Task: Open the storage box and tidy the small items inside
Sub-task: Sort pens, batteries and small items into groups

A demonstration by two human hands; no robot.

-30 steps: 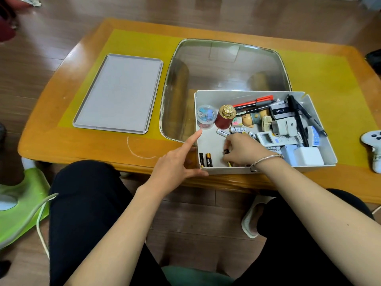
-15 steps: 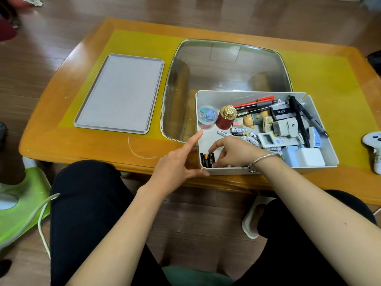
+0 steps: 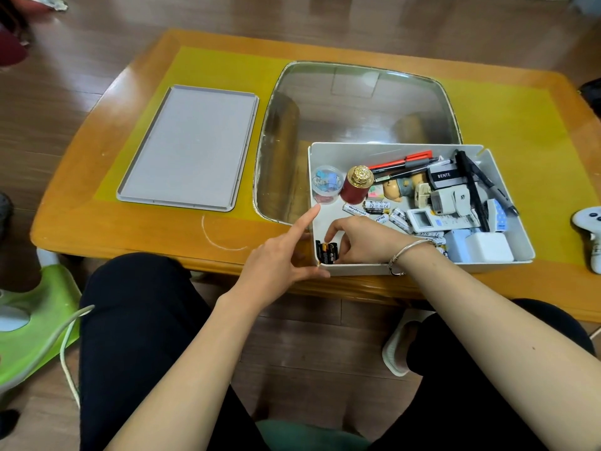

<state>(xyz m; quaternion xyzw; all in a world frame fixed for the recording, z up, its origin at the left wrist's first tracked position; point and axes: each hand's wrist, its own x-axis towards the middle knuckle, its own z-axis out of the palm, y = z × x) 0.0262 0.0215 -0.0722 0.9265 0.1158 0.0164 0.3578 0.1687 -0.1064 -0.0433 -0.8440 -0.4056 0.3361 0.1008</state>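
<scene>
The storage box (image 3: 419, 268) sits open at the table's (image 3: 97, 232) near edge, its lid (image 3: 190, 146) lying well apart on the left. The right hand (image 3: 361, 242) has slid from mid-box into the near-left corner, fingers curled at the black batteries (image 3: 327, 252), now bunched together; whether it pinches them is unclear. The left hand (image 3: 276, 262) stays spread against the box's corner.

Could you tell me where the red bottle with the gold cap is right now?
In the head view, the red bottle stands in the box's far left part, right of the clear tub, left of the pens.
</scene>
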